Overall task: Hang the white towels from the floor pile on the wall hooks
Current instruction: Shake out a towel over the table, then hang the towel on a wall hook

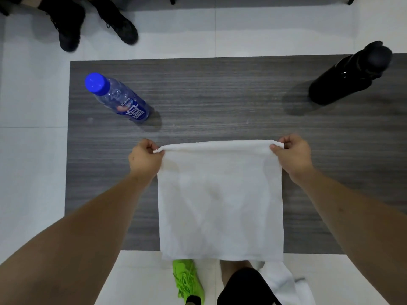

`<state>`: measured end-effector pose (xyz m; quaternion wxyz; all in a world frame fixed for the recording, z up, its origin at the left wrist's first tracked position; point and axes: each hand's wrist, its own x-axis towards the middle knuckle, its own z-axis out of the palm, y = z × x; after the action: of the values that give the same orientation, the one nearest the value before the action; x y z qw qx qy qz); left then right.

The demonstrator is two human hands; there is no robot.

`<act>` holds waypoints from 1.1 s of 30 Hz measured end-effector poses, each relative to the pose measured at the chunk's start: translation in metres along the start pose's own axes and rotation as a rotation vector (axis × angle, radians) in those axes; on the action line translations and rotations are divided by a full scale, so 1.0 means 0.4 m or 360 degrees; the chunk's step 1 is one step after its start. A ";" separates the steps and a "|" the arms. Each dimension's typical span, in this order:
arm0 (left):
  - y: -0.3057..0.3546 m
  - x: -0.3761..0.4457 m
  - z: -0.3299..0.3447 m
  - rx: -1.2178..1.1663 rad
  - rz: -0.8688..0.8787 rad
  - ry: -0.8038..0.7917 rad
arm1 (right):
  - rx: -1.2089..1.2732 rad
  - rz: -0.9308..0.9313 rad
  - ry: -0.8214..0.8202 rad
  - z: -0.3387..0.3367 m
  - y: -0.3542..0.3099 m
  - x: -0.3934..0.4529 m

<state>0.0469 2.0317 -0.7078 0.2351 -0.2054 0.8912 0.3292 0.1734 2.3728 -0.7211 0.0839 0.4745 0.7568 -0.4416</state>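
Centre: white towel, soft matt terry cloth. Beneath it, table of matt grey wood-grain finish. Upper left: clear glossy plastic bottle, blue cap. Upper right: black flask, faintly glossy. Floor: smooth pale tiles.

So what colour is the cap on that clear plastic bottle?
Blue. The bottle cap shows best, and only, in the head view.
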 end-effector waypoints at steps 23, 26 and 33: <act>0.051 -0.400 -0.425 -0.0024 0.0703 -0.0277 | -0.0404 -0.0207 0.0422 -0.313 -0.078 -0.678; 0.096 -0.476 -0.491 -0.0015 0.0878 -0.0290 | -0.0356 -0.0199 0.0538 -0.362 -0.071 -0.805; 0.230 -0.676 -0.591 0.0024 0.1106 -0.0304 | -0.0107 -0.0172 0.0801 -0.511 -0.059 -1.060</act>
<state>0.1495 1.9918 -0.3538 0.1928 0.1432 0.8843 0.4005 0.4416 2.2490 -0.3539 -0.1150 0.5253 0.7923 -0.2883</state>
